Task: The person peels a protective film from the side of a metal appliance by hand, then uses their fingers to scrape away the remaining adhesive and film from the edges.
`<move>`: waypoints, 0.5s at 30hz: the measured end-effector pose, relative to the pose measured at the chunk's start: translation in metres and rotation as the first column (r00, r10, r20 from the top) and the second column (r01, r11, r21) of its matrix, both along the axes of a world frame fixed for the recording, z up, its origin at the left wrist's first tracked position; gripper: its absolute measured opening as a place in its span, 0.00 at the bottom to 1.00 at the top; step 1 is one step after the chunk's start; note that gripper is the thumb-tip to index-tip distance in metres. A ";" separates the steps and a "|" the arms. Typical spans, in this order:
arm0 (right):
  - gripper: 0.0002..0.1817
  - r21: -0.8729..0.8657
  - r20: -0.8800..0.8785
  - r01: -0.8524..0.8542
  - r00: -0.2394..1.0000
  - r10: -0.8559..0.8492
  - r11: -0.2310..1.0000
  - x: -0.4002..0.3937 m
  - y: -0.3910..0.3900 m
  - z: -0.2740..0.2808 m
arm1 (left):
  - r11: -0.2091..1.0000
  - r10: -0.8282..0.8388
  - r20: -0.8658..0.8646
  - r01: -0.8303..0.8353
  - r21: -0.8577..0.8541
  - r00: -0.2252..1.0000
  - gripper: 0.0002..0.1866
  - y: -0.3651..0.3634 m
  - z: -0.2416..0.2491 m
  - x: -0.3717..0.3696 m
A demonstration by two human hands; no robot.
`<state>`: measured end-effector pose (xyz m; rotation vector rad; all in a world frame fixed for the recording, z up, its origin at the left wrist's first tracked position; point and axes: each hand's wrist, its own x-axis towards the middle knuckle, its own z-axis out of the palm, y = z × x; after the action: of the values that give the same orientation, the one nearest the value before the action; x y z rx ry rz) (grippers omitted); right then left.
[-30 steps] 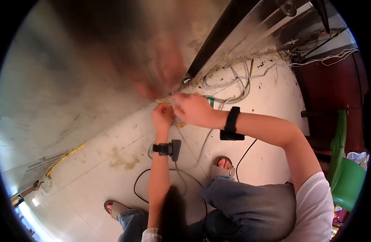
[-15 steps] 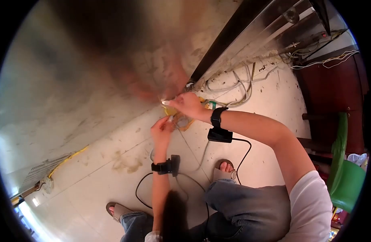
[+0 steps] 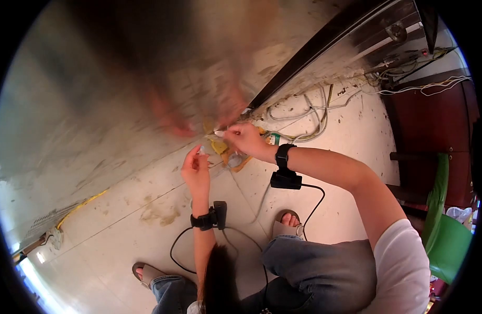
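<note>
My left hand (image 3: 195, 168) is raised near the shiny metal panel (image 3: 94, 131), thumb and fingers pinched on a small pale, clear-looking piece (image 3: 201, 150). To its right, my right hand (image 3: 247, 140) pinches a small white piece (image 3: 219, 133) close to the panel's lower edge; its exact kind is too small to tell. Below and between the hands on the floor lies a yellow item (image 3: 218, 147), beside a roundish clear-grey object (image 3: 234, 159) with orange-yellow edging. Both hands are mirrored, blurred, in the panel.
Loose grey cables (image 3: 320, 118) coil on the dirty floor (image 3: 115, 246) to the right. A dark metal edge (image 3: 303, 57) runs upward from the panel. At the right are a dark red cabinet (image 3: 434, 131) and a green chair (image 3: 450, 240). Black wrist-strap cords (image 3: 173, 251) hang near my legs.
My left hand has moved left, away from my right hand, with the small pale piece in its fingers. My right hand stays nearly in place, and more of the yellow item shows.
</note>
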<state>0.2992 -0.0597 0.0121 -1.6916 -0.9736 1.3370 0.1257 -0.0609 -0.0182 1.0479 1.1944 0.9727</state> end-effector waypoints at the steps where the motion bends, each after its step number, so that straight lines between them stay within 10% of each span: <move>1: 0.13 0.012 0.000 -0.016 1.000 0.016 1.000 0.001 0.000 -0.001 | 1.000 0.005 0.005 -0.005 0.028 1.000 0.14 0.001 0.006 0.002; 15: 0.10 0.177 0.130 -0.068 0.990 0.045 0.982 0.001 -0.008 -0.011 | 0.924 -0.354 -0.283 0.380 0.042 0.891 0.16 0.019 0.047 0.025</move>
<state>0.3005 -0.0677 0.0011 -1.6347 -1.1870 1.1503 0.1504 -0.0419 0.0288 1.4611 1.1181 0.6055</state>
